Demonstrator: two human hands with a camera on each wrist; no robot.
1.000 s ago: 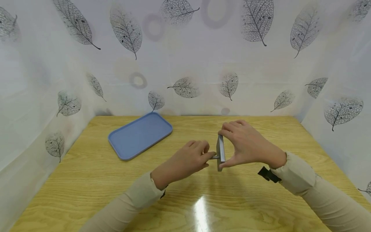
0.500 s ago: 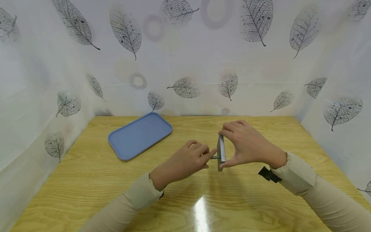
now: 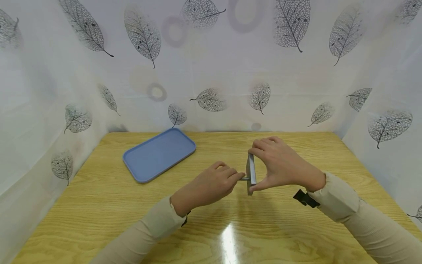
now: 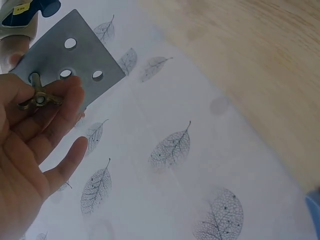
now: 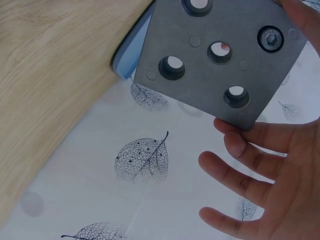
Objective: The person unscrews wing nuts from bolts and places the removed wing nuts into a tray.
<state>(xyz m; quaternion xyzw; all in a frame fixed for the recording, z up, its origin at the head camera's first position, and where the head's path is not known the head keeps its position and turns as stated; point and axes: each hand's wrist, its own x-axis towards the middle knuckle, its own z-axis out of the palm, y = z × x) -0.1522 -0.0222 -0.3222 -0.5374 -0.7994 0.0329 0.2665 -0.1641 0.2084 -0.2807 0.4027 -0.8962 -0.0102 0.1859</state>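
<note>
When seen from the head, shows a grey metal plate (image 3: 252, 168) upright and nearly edge-on above the worktop (image 3: 99, 205), just right of centre. Spans it with the right hand (image 3: 281, 165), thumb on the near end and fingertips on the far end, palm well clear, forearm slanting from the near right. Has the left hand (image 3: 207, 187) opposite, back upward, forearm angled from the near left, fingers bent at a thin bolt (image 3: 245, 179) on the plate's left face. Includes a blue tray (image 3: 159, 156) at the far left.

From the left wrist, reveals a brass-coloured wing nut (image 4: 40, 100), unseen from the head, pinched between left thumb and fingers, lowest finger stretched away.

From the right wrist, gives the plate's other face: four open holes, plus a socket head (image 5: 271, 39) seated in a fifth. Shows the right hand clamped on the plate, lower fingers spread off it.
</note>
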